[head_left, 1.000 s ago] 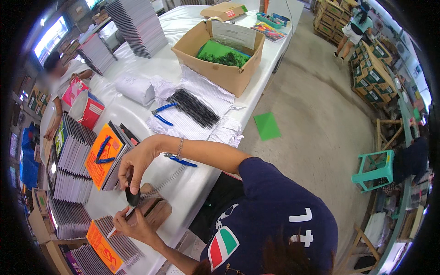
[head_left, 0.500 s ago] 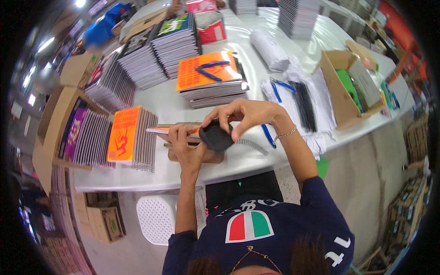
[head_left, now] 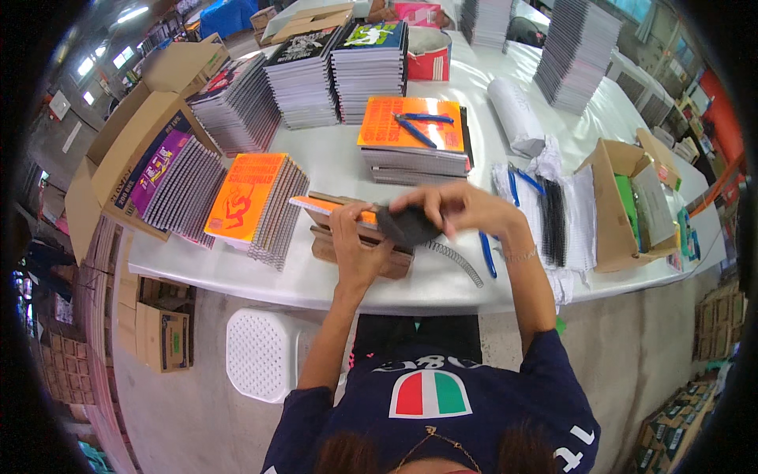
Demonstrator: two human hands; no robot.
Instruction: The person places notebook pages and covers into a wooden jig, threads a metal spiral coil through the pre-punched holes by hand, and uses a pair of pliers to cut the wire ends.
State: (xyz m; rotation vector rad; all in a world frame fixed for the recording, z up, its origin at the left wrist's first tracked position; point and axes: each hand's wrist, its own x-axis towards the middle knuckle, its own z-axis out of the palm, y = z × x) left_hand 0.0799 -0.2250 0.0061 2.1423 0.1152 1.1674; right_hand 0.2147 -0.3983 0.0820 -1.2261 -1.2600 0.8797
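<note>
My left hand [head_left: 357, 245] is closed on an orange-covered notebook [head_left: 325, 208], which is set in a brown wooden holder [head_left: 399, 265] near the table's front edge. A dark, rounded black piece [head_left: 407, 227] sits at the notebook's right end, against the left fingers. Curled over that piece from above, my right hand [head_left: 466, 207] has its fingers bent and slightly blurred. A thin metal spiral coil [head_left: 458, 261] runs out from under the black piece toward the lower right. Blue-handled pliers [head_left: 487, 254] lie just beyond it, beside my right forearm.
Spiral notebooks [head_left: 245, 201] stand at left by an open carton [head_left: 130, 178]. Behind are more stacks [head_left: 369, 75] and an orange-topped pile [head_left: 410, 130] bearing blue cutters [head_left: 426, 126]. At right lie black coils [head_left: 553, 225] on white cloth and a cardboard box [head_left: 612, 213].
My head view has shifted, so the table sits further right and lower in the picture. My right fingers have shifted over the black piece; my left hand keeps its hold on the notebook.
</note>
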